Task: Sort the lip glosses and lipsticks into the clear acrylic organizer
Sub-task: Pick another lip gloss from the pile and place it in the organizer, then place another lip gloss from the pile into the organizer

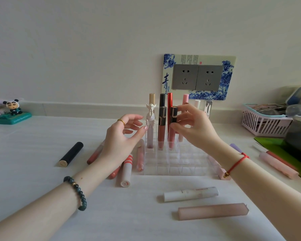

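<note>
White tabletop (42, 140) carries the clear organizer (181, 165), where your right hand (195, 130) pinches the black cap of a lip gloss (173, 113) standing in one compartment; your left hand (122, 137) hangs loose-fingered just beside the angel-capped gloss (150, 122).

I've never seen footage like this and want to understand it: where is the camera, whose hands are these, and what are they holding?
This is one picture from a wide-angle camera worn on a person's head, looking forward and down, so both arms are the wearer's own; there is no machine. On the white table stands a clear acrylic organizer with several glosses upright in its back compartments. The right hand pinches a black-capped gloss standing in it; the left hand, fingers relaxed, is beside the angel-topped gloss. More tubes lie loose around it, such as a black tube, a white tube and a pink square tube.
</note>
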`<state>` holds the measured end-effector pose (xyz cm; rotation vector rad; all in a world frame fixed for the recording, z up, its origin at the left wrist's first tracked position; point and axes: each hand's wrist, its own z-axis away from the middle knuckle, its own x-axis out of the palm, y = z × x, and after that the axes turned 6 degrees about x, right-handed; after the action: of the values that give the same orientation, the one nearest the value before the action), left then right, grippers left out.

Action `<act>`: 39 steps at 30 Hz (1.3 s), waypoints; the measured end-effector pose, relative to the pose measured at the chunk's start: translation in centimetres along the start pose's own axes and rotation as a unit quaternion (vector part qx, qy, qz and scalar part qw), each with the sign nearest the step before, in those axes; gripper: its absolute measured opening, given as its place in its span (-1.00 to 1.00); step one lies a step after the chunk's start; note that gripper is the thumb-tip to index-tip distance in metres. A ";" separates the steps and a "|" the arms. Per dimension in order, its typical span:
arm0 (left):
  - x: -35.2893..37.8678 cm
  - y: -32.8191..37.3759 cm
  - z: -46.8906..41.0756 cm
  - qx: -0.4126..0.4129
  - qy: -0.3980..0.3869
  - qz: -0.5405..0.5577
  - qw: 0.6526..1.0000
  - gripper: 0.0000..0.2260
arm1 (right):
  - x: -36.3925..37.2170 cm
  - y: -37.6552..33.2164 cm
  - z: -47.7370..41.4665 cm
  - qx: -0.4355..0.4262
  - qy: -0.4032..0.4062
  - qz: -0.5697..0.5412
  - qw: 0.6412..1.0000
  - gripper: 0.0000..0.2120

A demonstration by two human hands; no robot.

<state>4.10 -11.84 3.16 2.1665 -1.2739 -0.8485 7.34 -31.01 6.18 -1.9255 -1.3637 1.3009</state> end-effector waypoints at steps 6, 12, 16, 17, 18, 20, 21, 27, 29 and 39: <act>-0.1 0.1 -0.1 0.005 0.005 0.002 1.000 -0.83 | 0.0 -0.2 0.2 0.001 0.001 0.004 1.000 -0.67; -0.7 0.1 -0.4 0.011 0.013 0.013 1.000 -0.83 | 0.0 -0.4 0.3 -0.004 0.003 0.011 1.000 -0.66; -2.0 -0.2 -0.6 0.024 0.026 0.012 0.999 -0.81 | -0.1 -0.5 0.3 -0.008 0.005 0.017 1.000 -0.65; -2.5 -0.4 -0.7 0.027 0.030 0.012 0.999 -0.80 | -0.1 -0.5 0.3 -0.010 0.007 0.020 1.000 -0.65; -3.0 -0.5 -0.7 0.030 0.034 0.011 0.999 -0.79 | -0.2 -0.6 0.3 -0.012 0.010 0.022 1.000 -0.64; -4.4 -0.8 -0.7 0.032 0.043 0.004 0.999 -0.78 | -0.4 -0.7 0.3 -0.017 0.016 0.024 0.999 -0.64; -5.3 -1.0 -0.7 0.033 0.048 -0.001 0.998 -0.77 | -0.6 -0.8 0.3 -0.018 0.020 0.025 0.999 -0.63; -10.9 -2.5 0.4 0.011 0.063 -0.066 0.996 -0.76 | -2.6 -3.6 0.1 -0.064 0.089 0.074 0.991 -0.65; -12.2 -3.0 1.1 -0.002 0.051 -0.092 0.994 -0.75 | -2.7 -5.4 0.3 -0.098 0.113 0.063 0.987 -0.68; -12.3 -4.3 4.2 -0.035 -0.083 -0.183 0.979 -0.68 | 8.3 -7.9 0.5 -0.162 -0.150 0.183 0.958 -0.69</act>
<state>-0.96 0.65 0.66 2.3503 -0.9122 -1.2219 3.72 -20.40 8.46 -2.3642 -1.4861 1.6867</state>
